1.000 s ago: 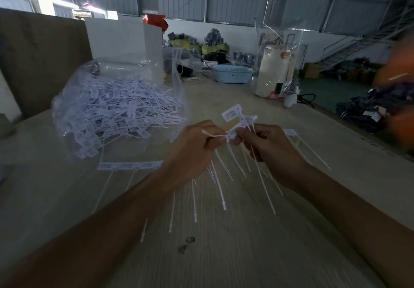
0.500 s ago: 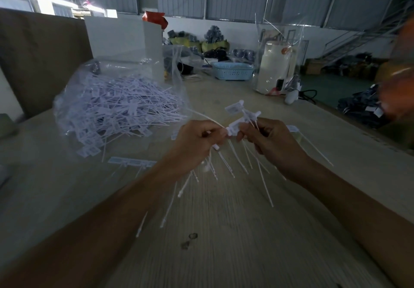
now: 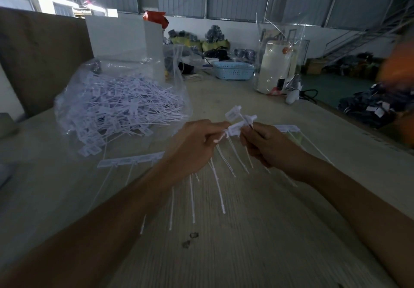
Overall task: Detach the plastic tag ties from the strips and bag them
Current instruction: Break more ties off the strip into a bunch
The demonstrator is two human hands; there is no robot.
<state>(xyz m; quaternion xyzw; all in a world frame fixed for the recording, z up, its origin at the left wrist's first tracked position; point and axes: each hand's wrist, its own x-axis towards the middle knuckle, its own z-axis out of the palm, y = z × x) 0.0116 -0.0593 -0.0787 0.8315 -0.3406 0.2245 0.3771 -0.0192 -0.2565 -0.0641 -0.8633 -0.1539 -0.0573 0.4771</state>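
Left hand (image 3: pixel 195 146) and right hand (image 3: pixel 266 144) both pinch tag ties (image 3: pixel 235 128) just right of bag (image 3: pixel 121 106). Risk: loose tails slipping from left grip, scattering across tabletop (image 3: pixel 224 254).

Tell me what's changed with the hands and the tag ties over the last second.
Little moved. Both hands, left hand and right hand, kept their pinch on the tag ties between them and drew slightly closer; the flag heads above the fingers shifted a bit. The clear bag of loose ties, the strip on the table by the left forearm and the strip behind the right hand stayed put.
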